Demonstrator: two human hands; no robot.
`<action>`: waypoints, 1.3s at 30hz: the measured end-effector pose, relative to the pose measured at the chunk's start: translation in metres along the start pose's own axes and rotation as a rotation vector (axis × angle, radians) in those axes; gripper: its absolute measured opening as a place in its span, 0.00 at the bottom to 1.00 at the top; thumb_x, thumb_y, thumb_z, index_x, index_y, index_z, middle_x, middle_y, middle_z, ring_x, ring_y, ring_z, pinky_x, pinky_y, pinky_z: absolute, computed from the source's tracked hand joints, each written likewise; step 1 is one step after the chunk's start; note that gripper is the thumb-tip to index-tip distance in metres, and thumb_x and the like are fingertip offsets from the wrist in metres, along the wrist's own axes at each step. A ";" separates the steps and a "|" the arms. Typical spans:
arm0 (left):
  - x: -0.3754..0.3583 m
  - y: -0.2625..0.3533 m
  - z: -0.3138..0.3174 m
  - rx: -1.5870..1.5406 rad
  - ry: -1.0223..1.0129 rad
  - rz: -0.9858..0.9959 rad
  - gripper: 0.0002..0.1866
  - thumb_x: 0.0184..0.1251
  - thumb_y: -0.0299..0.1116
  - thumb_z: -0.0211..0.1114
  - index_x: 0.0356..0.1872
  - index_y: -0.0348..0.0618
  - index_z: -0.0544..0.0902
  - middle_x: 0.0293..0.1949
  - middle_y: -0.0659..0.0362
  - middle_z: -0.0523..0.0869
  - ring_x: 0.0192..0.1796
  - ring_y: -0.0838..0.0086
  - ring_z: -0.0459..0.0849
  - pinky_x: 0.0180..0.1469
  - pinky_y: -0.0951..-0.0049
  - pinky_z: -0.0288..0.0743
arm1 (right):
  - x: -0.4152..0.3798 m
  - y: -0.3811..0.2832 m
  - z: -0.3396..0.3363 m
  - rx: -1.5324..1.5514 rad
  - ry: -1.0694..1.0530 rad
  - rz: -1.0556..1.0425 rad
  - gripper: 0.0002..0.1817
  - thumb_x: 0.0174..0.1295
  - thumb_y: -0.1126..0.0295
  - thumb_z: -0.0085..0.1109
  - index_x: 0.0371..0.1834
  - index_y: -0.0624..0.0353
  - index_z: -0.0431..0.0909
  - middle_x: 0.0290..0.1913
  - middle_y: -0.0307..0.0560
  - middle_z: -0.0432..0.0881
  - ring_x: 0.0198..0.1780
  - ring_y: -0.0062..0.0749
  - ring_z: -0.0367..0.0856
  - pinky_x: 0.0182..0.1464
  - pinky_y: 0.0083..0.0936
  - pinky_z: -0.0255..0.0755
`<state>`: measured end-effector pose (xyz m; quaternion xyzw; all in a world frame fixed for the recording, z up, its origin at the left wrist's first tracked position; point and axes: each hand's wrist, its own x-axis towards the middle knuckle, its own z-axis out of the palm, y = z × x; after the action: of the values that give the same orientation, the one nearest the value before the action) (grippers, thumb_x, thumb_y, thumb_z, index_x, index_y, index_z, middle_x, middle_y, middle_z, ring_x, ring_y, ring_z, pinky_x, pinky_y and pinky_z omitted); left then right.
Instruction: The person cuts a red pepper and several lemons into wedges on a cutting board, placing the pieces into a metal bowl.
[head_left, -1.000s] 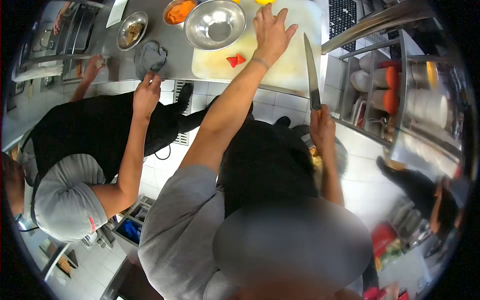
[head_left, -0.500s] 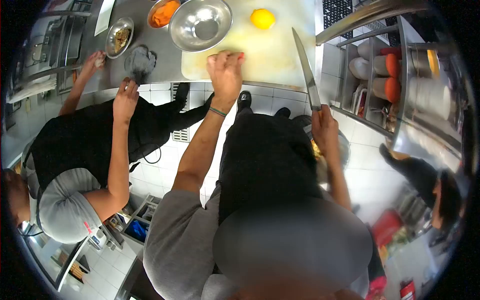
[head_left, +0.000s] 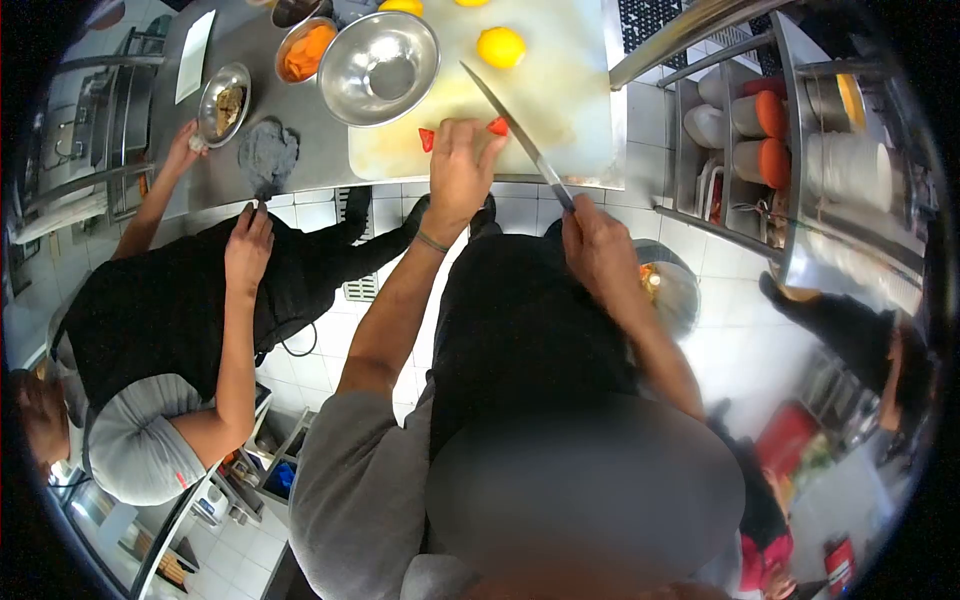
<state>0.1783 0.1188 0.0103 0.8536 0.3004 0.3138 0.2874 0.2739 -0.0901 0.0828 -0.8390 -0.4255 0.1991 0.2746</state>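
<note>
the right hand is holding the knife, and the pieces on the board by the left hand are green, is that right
Not quite: the pieces on the board by the left hand are red, not green, as the head view shows. The right hand is indeed holding the knife.

Surface (head_left: 310, 165): brightly lit, with a soft sheen on the steel toward its left edge.
Cutting board (head_left: 565, 145): pale, evenly lit.
Knife (head_left: 515, 122): blade outline clear.
Steel bowl (head_left: 345, 70): bright glints on the inner wall.
Floor (head_left: 725, 345): glaring near-white beyond the surface's near edge.
Apron (head_left: 530, 320): deep black, folds mostly lost.
Oval patch (head_left: 585, 490): grey, heavily blurred.
Shelving (head_left: 735, 215): bowed by the wide lens.
View rim: dark, corners black.
</note>
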 end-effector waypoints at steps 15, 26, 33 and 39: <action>0.011 -0.014 0.014 0.006 -0.147 0.070 0.07 0.69 0.27 0.70 0.45 0.40 0.87 0.43 0.54 0.85 0.47 0.54 0.81 0.53 0.54 0.75 | 0.031 0.003 -0.015 -0.188 -0.071 -0.105 0.08 0.75 0.68 0.55 0.50 0.60 0.73 0.32 0.64 0.85 0.34 0.64 0.87 0.37 0.57 0.81; 0.020 -0.020 0.007 -0.096 -0.207 0.056 0.04 0.72 0.23 0.67 0.44 0.35 0.84 0.43 0.49 0.85 0.50 0.50 0.82 0.54 0.53 0.76 | 0.036 0.006 -0.030 -0.397 -0.235 -0.019 0.09 0.71 0.69 0.56 0.50 0.57 0.73 0.33 0.61 0.87 0.36 0.65 0.89 0.40 0.60 0.84; 0.020 -0.027 0.007 -0.101 -0.172 0.033 0.08 0.72 0.22 0.67 0.48 0.35 0.85 0.45 0.47 0.84 0.51 0.48 0.82 0.55 0.53 0.77 | -0.029 0.040 -0.061 -0.277 -0.294 0.139 0.11 0.71 0.67 0.59 0.51 0.59 0.73 0.33 0.66 0.86 0.38 0.70 0.86 0.40 0.62 0.78; 0.000 0.007 -0.035 -0.048 0.023 0.077 0.16 0.68 0.17 0.68 0.56 0.35 0.83 0.49 0.45 0.83 0.47 0.50 0.84 0.52 0.58 0.80 | -0.052 0.043 -0.070 -0.138 -0.239 0.148 0.10 0.70 0.69 0.62 0.50 0.59 0.76 0.31 0.67 0.85 0.36 0.68 0.86 0.37 0.60 0.75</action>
<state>0.1561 0.1246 0.0375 0.8537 0.2628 0.3416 0.2922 0.3109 -0.1742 0.1147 -0.8551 -0.4050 0.2876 0.1484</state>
